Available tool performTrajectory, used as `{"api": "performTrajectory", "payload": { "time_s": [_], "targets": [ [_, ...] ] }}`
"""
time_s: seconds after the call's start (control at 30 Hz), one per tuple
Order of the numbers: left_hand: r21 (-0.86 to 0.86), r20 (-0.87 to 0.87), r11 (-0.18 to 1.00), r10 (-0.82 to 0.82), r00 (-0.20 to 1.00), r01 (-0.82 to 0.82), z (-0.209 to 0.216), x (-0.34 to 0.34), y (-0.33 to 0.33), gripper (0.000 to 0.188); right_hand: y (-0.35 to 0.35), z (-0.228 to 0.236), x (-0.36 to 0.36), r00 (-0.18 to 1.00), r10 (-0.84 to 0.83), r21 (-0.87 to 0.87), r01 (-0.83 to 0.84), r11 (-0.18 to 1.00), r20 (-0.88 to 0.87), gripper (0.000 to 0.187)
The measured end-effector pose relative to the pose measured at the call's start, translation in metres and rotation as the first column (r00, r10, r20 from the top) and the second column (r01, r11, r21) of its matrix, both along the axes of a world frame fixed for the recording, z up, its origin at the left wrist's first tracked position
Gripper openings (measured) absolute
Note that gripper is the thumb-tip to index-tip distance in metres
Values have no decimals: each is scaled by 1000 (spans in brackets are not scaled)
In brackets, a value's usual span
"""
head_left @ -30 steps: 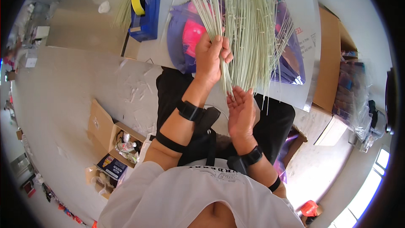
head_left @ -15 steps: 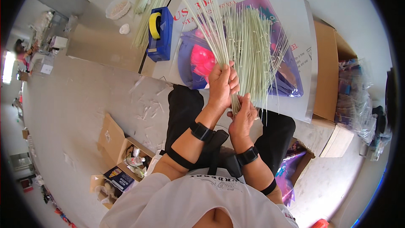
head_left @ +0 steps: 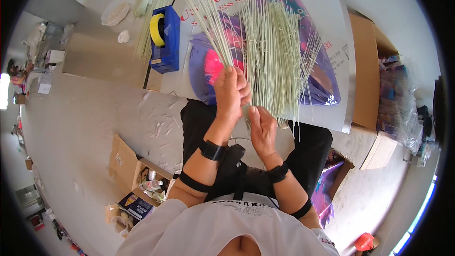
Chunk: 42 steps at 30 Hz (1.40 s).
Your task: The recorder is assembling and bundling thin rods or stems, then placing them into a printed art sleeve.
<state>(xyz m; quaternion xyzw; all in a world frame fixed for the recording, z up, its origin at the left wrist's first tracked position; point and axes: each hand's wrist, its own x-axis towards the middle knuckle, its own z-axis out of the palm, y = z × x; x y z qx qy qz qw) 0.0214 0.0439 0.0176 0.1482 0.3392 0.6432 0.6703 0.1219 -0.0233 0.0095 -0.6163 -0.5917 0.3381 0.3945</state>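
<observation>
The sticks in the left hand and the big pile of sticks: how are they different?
The held sticks make a narrow bundle; the pile is much wider. The left hand grips the held sticks; the pile lies over purple packaging. The held sticks lean left; the pile runs straighter. Both have thin, pale green sticks.

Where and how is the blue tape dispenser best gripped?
Probably across the narrow body of the tape dispenser, coming from above and right: it is longer than wide, its right wall is plain, and the yellow tape sits exposed on its left.
</observation>
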Motion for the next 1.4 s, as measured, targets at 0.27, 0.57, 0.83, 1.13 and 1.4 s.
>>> {"api": "performTrajectory", "payload": {
  "time_s": [0.27, 0.57, 0.83, 1.13, 1.4],
  "targets": [
    [-40, -104, 996, -82, 991, 78, -31, -15, 7, 25, 92, -23, 64, 903, -211, 271, 111, 956, 375, 7],
    [-116, -122, 984, -150, 981, 136, -43, -11, 4, 27, 124, -29, 44, 703, -89, -15, 140, 990, 705, 25],
    [-140, -126, 966, -235, 964, 218, -41, -6, 4, 25, 140, -28, 64, 888, -152, -97, 214, 972, 434, 16],
    [-68, -337, 997, -43, 940, 21, -54, 18, 2, 25, 98, 1, 1, 808, -302, -360, 120, 925, -506, 12],
    [-162, -212, 973, -198, 957, 165, -45, 6, 0, 20, 104, -13, 18, 990, -123, -84, 117, 990, -67, 15]
  ]
}}
